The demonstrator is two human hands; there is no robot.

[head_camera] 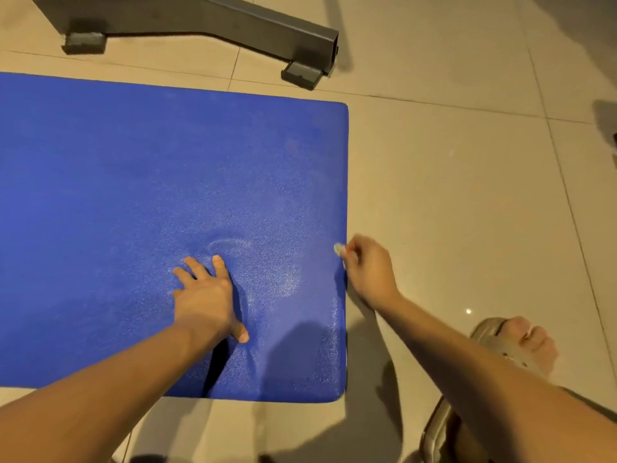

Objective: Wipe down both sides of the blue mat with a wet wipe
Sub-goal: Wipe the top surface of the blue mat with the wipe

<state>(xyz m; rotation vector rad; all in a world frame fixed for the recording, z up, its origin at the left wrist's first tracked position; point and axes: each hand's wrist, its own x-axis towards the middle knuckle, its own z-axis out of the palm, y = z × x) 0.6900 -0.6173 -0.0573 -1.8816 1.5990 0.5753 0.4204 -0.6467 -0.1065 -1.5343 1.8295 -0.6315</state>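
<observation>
The blue mat (133, 212) lies flat on the tiled floor (467, 178), running out of view to the left, with its right edge and near edge both showing. The left hand (203, 295) rests on it near the near right corner, fingers straight and spread and the palm pressing down, seemingly to keep the mat from sliding. The right hand (367, 269) is at the right edge, fingers curled and pinching a small bunched wet wipe (339, 249) that touches the mat just at that edge. A faint shine and a curved smear show on the surface between the two hands and down toward the near right corner, so that patch looks wiped. The far part and the left stretch look dull and dry, so most of the top side probably remains, and the underside is not yet turned up. To the right of the mat the floor gives room to sweep past the edge. A foot (521, 342) in a sandal sits well apart from it at the near right. At the far side a grey metal frame (200, 18) stands near the mat's far edge, which may crowd flipping that way.
</observation>
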